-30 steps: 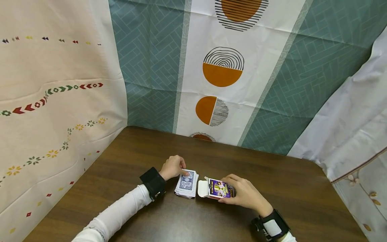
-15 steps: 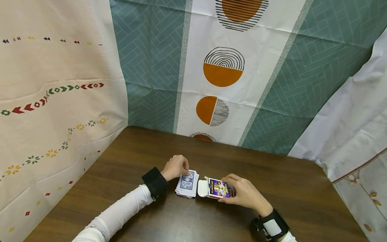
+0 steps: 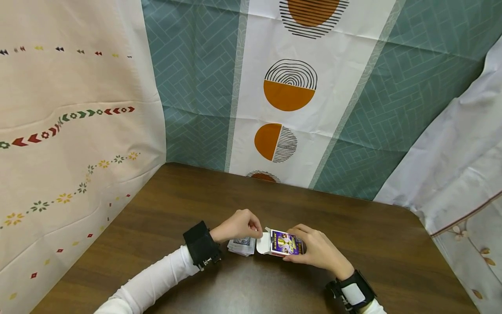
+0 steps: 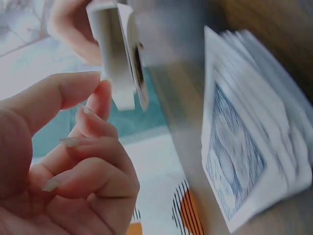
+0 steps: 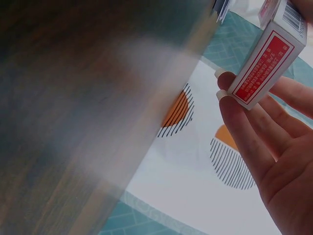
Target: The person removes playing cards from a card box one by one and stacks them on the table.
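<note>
In the head view, a small purple-fronted playing card box (image 3: 286,243) lies on its side with its white flap open to the left. My right hand (image 3: 313,246) grips its right end, thumb on the near side and fingers on the far side. Beside the box is a stack of blue-backed playing cards (image 3: 241,247), slightly uneven. My left hand (image 3: 241,224) hovers over the stack, covering part of it. In the left wrist view, its thumb and index fingertips meet in front of the box's open end (image 4: 110,44), with nothing visible between them; the other fingers are curled.
A brown wooden table (image 3: 188,187) bears everything. Patterned cloth (image 3: 196,87) hangs behind it, cream cloth (image 3: 78,174) at the left and white cloth (image 3: 451,165) at the right. Black straps (image 3: 201,245) sit on both wrists.
My left hand has left the top of the card stack and moved right, to the box's flap. The right hand and the box have stayed in place.
</note>
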`<action>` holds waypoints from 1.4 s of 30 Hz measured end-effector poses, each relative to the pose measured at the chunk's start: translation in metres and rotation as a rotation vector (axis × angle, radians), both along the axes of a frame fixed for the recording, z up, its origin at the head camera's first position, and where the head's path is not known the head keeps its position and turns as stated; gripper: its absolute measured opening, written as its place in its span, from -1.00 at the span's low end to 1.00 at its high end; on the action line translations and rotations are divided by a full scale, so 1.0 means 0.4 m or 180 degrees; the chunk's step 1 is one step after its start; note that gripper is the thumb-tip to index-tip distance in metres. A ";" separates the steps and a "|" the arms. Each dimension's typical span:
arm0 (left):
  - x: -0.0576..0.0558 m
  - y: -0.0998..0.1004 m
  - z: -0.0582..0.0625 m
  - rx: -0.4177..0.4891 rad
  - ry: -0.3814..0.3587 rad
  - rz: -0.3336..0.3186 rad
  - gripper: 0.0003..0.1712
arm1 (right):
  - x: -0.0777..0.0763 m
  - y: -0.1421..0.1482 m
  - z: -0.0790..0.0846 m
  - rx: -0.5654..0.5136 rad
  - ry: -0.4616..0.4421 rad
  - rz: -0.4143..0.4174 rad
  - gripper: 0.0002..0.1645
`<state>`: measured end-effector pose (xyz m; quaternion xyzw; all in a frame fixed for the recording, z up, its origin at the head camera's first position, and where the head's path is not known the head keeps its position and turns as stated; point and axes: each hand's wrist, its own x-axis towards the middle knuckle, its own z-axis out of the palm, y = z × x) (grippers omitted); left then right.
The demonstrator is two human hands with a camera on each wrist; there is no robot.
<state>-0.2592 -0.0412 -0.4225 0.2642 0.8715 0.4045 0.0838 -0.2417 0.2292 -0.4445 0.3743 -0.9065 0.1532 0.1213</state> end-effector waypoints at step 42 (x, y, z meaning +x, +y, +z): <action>-0.022 -0.125 -0.026 0.0876 -0.1780 -0.0157 -0.72 | 0.005 0.018 0.012 -0.0220 -0.0068 0.0038 -0.28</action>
